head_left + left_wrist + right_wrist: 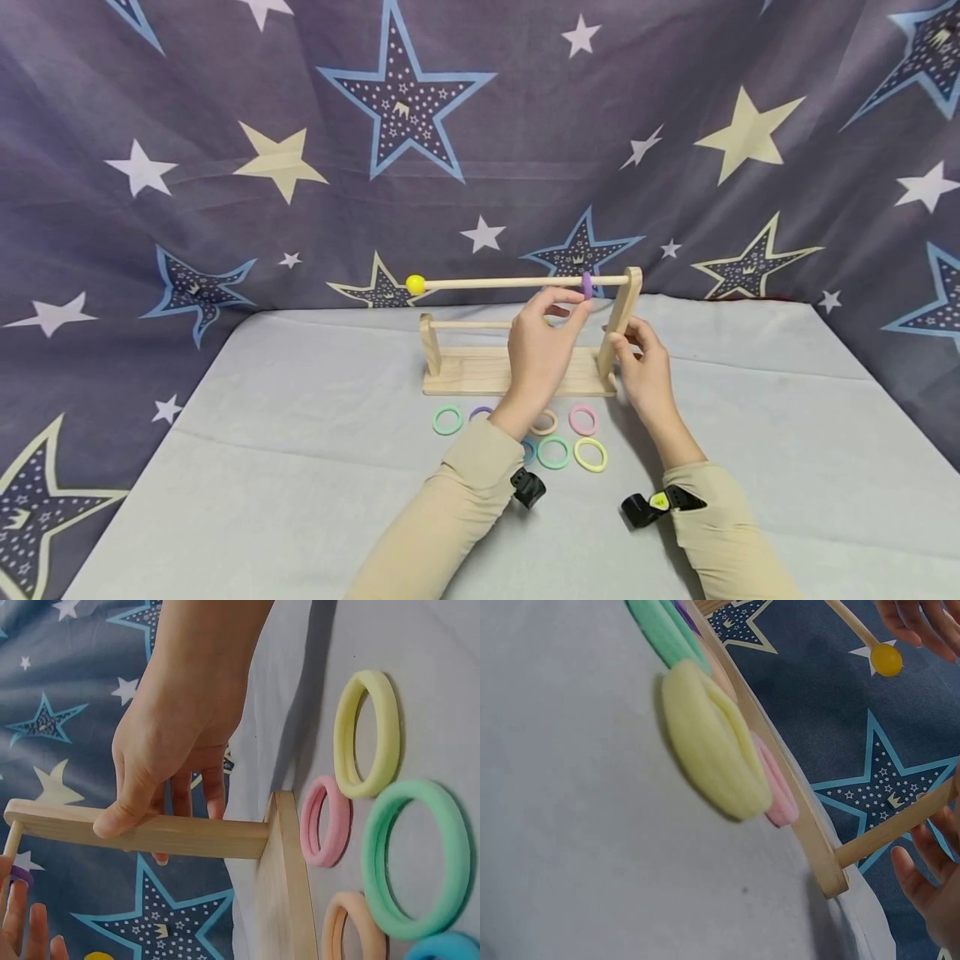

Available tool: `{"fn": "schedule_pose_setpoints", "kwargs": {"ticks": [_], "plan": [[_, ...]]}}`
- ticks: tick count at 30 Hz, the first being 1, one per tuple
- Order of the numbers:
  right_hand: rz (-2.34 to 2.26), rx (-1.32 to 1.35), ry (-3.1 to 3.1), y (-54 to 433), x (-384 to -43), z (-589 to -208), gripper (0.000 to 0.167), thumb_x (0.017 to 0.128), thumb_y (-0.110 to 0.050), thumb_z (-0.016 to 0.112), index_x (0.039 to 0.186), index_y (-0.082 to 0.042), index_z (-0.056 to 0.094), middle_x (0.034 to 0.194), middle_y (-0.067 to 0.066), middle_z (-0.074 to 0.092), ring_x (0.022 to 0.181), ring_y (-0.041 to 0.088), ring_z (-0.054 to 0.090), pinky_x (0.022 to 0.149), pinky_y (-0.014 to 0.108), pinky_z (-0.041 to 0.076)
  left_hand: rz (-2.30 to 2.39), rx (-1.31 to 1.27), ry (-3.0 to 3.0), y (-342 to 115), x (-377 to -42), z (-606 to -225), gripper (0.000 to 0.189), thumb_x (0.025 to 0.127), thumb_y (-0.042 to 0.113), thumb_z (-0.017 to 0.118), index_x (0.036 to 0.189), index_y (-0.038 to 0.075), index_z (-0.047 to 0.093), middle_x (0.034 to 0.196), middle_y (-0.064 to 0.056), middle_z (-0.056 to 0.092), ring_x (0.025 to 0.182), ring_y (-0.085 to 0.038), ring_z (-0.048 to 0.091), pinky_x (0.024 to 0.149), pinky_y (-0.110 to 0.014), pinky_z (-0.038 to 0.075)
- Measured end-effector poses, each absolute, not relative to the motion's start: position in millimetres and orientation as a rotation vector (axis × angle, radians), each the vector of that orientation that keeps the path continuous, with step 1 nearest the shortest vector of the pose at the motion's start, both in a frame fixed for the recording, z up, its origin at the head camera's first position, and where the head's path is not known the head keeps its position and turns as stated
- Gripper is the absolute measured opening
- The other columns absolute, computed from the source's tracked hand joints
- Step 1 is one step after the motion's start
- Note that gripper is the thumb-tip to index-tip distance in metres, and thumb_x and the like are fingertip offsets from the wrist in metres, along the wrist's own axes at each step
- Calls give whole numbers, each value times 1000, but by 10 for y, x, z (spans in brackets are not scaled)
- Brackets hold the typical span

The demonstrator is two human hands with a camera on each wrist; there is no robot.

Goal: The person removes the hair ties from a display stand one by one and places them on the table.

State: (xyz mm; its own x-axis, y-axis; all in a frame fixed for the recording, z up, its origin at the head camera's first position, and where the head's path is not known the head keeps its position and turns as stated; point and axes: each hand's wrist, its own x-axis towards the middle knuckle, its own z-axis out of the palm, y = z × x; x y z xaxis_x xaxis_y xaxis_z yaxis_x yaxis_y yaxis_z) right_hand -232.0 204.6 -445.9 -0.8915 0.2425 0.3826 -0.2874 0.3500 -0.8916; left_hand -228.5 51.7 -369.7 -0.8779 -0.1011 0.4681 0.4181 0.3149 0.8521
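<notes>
My left hand [546, 337] pinches a purple hair tie [587, 286] between thumb and fingertips. The tie sits around the upper rod [495, 283] of a wooden stand [472, 373], close to the taller right post. A yellow ball [416, 285] caps that rod's left end. Thumb in front and fingers behind, my right hand [647, 367] holds the right post [180, 834] partway up. In the left wrist view, the purple tie shows only partly behind the left fingers. A lower rod [472, 325] runs from the short left post and is partly hidden by my left hand.
On the grey cloth in front of the stand lie several hair ties, among them green [447, 420], pink [582, 420], yellow [590, 455] and peach [354, 922]. My left forearm covers some. A star-patterned curtain [525, 150] hangs behind.
</notes>
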Motion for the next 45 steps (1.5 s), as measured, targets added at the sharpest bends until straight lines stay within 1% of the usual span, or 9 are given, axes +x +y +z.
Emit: {"fn": "schedule_pose_setpoints", "kwargs": {"ticks": [3,6,9,17,20,25,28,35,45], "plan": [[1558,40,-2169,2048,-2332,-4466,32,98,-14,60,125,3,59,112,21,66,96,3,55,78,15,46,-1591,-299,-2142,479,-2280,-3692,12,87,31,77,94,21,76,97,11,71,84,-5,63,67,-25,47],[1556,44,-2169,2051,-2339,-4464,32,98,-15,60,125,3,59,112,20,66,97,4,55,77,15,46,-1607,-313,-2130,442,-2273,-3693,12,88,30,77,94,20,75,98,10,71,85,-12,65,68,-26,47],[1552,52,-2167,2049,-2336,-4458,33,98,-16,60,125,3,59,112,20,66,96,3,55,77,14,46,-1623,-310,-2122,400,-2267,-3699,12,88,30,77,94,19,75,98,9,71,85,-15,66,67,-26,49],[1566,48,-2159,2034,-2314,-4447,32,97,-12,59,125,4,58,113,23,65,94,-2,54,76,13,44,-1621,-314,-2111,266,-2273,-3709,14,89,29,75,96,17,74,102,9,71,85,-9,64,72,-29,51],[1565,37,-2177,2031,-2307,-4439,34,98,-12,59,127,5,57,114,23,65,95,-3,52,76,14,43,-1627,-299,-2105,221,-2280,-3715,13,89,28,75,96,17,74,99,10,71,84,-8,64,72,-28,51],[1550,45,-2193,1949,-2179,-4250,33,99,-9,57,125,10,55,113,28,63,93,-6,51,76,13,43,-1637,-273,-2085,157,-2295,-3712,11,89,28,76,94,18,74,92,11,71,84,-9,64,71,-28,52],[1559,39,-2186,1950,-2187,-4259,31,98,-8,58,125,10,56,113,27,63,93,-6,51,76,13,43,-1638,-265,-2076,121,-2294,-3704,11,89,28,76,94,18,74,90,10,71,83,-11,64,71,-28,52],[1547,40,-2182,2042,-2321,-4458,33,99,-15,58,126,4,58,113,22,65,96,0,54,77,14,44,-1636,-247,-2082,27,-2294,-3727,12,90,28,75,94,18,74,89,8,72,83,-10,63,73,-30,51],[1564,57,-2168,2044,-2330,-4468,34,98,-16,60,126,3,58,113,20,65,96,3,55,77,14,46,-1629,-225,-2042,-137,-2306,-3763,12,89,25,75,96,15,74,92,5,72,80,-12,63,73,-32,50]]}}
